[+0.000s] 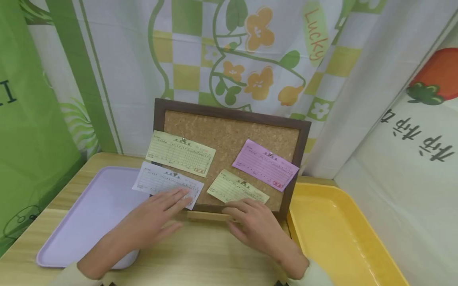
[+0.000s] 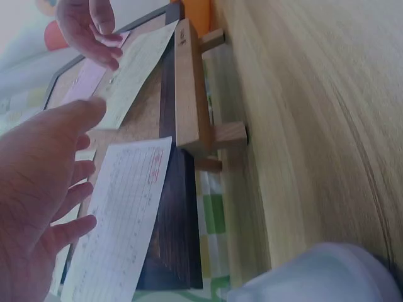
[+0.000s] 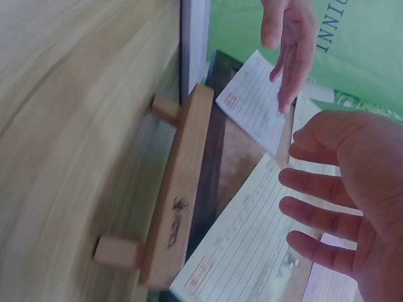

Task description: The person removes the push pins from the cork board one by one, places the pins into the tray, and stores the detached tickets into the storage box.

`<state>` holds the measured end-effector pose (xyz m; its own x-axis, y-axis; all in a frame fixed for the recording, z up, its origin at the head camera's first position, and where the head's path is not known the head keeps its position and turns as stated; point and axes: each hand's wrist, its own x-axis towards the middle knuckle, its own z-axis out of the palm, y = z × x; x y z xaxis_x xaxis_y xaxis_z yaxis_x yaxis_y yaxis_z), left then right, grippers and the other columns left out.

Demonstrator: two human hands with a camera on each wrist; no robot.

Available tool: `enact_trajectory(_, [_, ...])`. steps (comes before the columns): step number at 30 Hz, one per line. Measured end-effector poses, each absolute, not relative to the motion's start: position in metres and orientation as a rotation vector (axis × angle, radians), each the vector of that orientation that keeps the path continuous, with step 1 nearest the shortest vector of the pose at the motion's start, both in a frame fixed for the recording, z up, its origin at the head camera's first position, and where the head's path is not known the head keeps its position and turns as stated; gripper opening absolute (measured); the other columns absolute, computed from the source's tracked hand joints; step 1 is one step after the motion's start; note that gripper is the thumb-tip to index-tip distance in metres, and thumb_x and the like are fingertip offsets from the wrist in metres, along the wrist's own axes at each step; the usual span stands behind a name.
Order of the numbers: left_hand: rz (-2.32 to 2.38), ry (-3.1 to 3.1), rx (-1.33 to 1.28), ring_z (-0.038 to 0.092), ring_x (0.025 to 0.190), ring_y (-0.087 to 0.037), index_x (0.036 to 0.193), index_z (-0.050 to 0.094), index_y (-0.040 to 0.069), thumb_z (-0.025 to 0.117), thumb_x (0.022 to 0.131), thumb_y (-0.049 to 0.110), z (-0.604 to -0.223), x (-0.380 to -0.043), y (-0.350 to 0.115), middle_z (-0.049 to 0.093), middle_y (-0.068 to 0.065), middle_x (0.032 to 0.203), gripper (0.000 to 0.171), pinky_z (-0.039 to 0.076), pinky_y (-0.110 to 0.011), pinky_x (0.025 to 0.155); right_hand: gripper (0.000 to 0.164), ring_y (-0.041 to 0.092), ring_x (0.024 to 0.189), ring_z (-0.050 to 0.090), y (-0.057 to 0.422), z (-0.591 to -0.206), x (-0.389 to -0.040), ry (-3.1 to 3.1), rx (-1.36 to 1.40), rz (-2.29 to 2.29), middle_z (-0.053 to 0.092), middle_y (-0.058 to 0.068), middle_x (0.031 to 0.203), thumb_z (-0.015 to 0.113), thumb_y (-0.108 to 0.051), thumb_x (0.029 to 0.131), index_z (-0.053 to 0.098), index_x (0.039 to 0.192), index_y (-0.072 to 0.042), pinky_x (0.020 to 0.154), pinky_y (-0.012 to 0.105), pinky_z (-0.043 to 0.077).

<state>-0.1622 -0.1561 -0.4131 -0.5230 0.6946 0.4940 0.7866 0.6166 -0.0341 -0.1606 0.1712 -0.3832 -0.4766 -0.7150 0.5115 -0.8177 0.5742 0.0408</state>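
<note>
A cork board [image 1: 229, 123] in a dark wooden frame leans on a small wooden easel [image 1: 207, 215]. Pinned on it are a yellow slip [image 1: 180, 153] at upper left, a white slip [image 1: 166, 180] below, a pink slip [image 1: 264, 163] at right and a smaller-looking yellow slip [image 1: 236, 186] at lower right. My left hand [image 1: 150, 216] is in front of the white slip, fingers extended and overlapping its lower right part. Over the lower edge of the lower yellow slip is my right hand [image 1: 255, 226], its fingers loosely bent. Neither hand holds anything.
A lilac tray [image 1: 96, 214] lies on the wooden table [image 1: 200, 258] at the left. A deep yellow tray [image 1: 336, 230] stands at the right, beside the board. Printed curtains [image 1: 125, 79] hang behind.
</note>
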Motion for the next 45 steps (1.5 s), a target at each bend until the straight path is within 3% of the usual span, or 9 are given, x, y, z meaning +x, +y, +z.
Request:
enact_trajectory(5, [-0.407, -2.189, -1.095, 0.066, 0.116, -0.034, 0.127, 0.07, 0.0, 0.038, 0.112, 0.043, -0.41, -0.165, -0.165, 0.066, -0.016, 0.133, 0.056, 0.055, -0.052, 0.091, 0.018, 0.017, 0.101, 0.069, 0.153, -0.378, -0.159, -2.281, 1.23, 0.331, 0.074, -0.003, 0.111, 0.076, -0.017, 0.089, 0.077, 0.107, -0.017, 0.088, 0.033, 0.056])
enact_trajectory(8, [-0.434, -2.123, -1.051, 0.071, 0.104, -0.034, 0.119, 0.073, 0.0, 0.037, 0.112, 0.041, -0.407, -0.167, -0.169, 0.07, -0.016, 0.123, 0.056, 0.058, -0.05, 0.082, 0.019, 0.017, 0.099, 0.069, 0.143, -0.376, -0.159, -2.275, 1.214, 0.335, 0.074, -0.003, 0.111, 0.076, -0.016, 0.089, 0.077, 0.107, -0.016, 0.085, 0.031, 0.057])
enact_trajectory(14, [-0.482, -2.105, -0.964, 0.073, 0.091, -0.03, 0.111, 0.075, 0.001, 0.043, 0.11, 0.04, -0.406, -0.168, -0.175, 0.074, -0.012, 0.108, 0.05, 0.06, -0.046, 0.074, 0.016, 0.014, 0.093, 0.07, 0.128, -0.375, -0.165, -2.312, 1.126, 0.366, 0.074, -0.004, 0.109, 0.076, -0.018, 0.091, 0.077, 0.107, -0.017, 0.071, 0.029, 0.057])
enact_trajectory(19, [-0.504, -2.119, -0.868, 0.072, 0.084, -0.027, 0.107, 0.074, 0.003, 0.069, 0.095, 0.021, -0.407, -0.172, -0.175, 0.073, -0.01, 0.1, 0.022, 0.06, -0.041, 0.066, 0.012, 0.009, 0.08, 0.069, 0.119, -0.382, -0.175, -2.325, 1.007, 0.465, 0.075, -0.006, 0.099, 0.078, -0.02, 0.091, 0.077, 0.103, -0.016, 0.059, 0.022, 0.053])
enact_trajectory(22, [-0.503, -2.129, -0.802, 0.072, 0.081, -0.026, 0.106, 0.073, 0.003, 0.079, 0.083, 0.012, -0.408, -0.177, -0.172, 0.072, -0.009, 0.1, 0.026, 0.059, -0.038, 0.061, 0.009, 0.005, 0.069, 0.064, 0.114, -0.388, -0.182, -2.329, 0.923, 0.519, 0.073, -0.007, 0.09, 0.075, -0.019, 0.092, 0.076, 0.101, -0.015, 0.054, 0.019, 0.048])
enact_trajectory(26, [-0.507, -2.116, -0.749, 0.071, 0.08, -0.028, 0.107, 0.073, 0.004, 0.079, 0.083, 0.015, -0.408, -0.185, -0.166, 0.071, -0.009, 0.1, 0.027, 0.057, -0.039, 0.056, 0.009, 0.003, 0.064, 0.059, 0.105, -0.395, -0.19, -2.341, 0.832, 0.578, 0.07, -0.007, 0.084, 0.074, -0.018, 0.094, 0.075, 0.101, -0.015, 0.054, 0.019, 0.047])
enact_trajectory(31, [-0.512, -2.078, -0.727, 0.07, 0.083, -0.028, 0.106, 0.072, 0.003, 0.079, 0.083, 0.011, -0.405, -0.195, -0.159, 0.069, -0.009, 0.101, 0.026, 0.057, -0.04, 0.055, 0.011, 0.003, 0.066, 0.058, 0.097, -0.401, -0.197, -2.364, 0.77, 0.666, 0.067, -0.008, 0.082, 0.077, -0.021, 0.094, 0.073, 0.103, -0.015, 0.056, 0.02, 0.047])
enact_trajectory(39, [-0.576, -2.066, -0.664, 0.069, 0.085, -0.028, 0.104, 0.072, 0.0, 0.083, 0.08, -0.001, -0.405, -0.202, -0.156, 0.068, -0.011, 0.1, 0.027, 0.059, -0.042, 0.066, 0.012, 0.003, 0.065, 0.058, 0.093, -0.407, -0.205, -2.325, 0.749, 0.728, 0.068, -0.008, 0.08, 0.078, -0.019, 0.092, 0.072, 0.1, -0.014, 0.056, 0.02, 0.048])
enact_trajectory(45, [-0.586, -2.062, -0.652, 0.068, 0.087, -0.029, 0.102, 0.072, 0.002, 0.083, 0.081, 0.0, -0.407, -0.207, -0.154, 0.068, -0.01, 0.099, 0.024, 0.059, -0.043, 0.07, 0.011, 0.002, 0.063, 0.057, 0.09, -0.409, -0.208, -2.311, 0.718, 0.732, 0.067, -0.008, 0.078, 0.079, -0.017, 0.091, 0.072, 0.099, -0.015, 0.055, 0.019, 0.047])
